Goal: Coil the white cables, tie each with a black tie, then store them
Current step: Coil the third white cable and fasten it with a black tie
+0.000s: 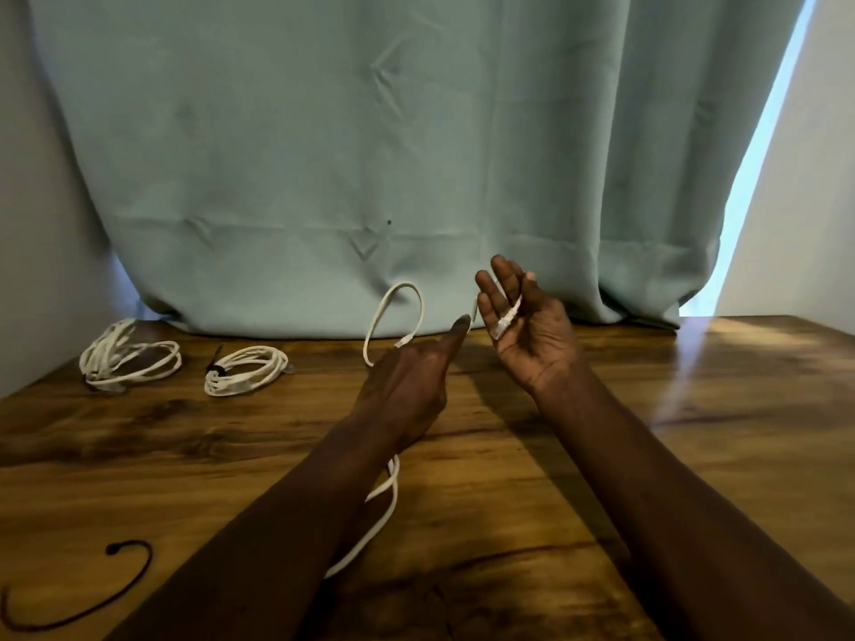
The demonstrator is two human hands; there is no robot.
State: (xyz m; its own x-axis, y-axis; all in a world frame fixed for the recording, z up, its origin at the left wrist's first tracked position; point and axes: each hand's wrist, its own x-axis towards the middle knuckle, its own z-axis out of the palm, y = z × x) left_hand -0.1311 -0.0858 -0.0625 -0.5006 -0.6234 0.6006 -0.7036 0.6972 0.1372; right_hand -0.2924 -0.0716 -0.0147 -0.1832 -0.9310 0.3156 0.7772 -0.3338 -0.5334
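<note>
Coiling starts on the loose flat white cable. The right hand, palm up, pins the plug end under its thumb as an anchor. The left hand grips a raised loop. Slack trails across the wooden table.

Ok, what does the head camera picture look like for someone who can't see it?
Two hands hold white cable above a wooden table: the right hand pinches a plug end, the left hand holds up a loop. Two coiled cables lie at far left, one tied in black; a loose black tie lies nearer.
</note>
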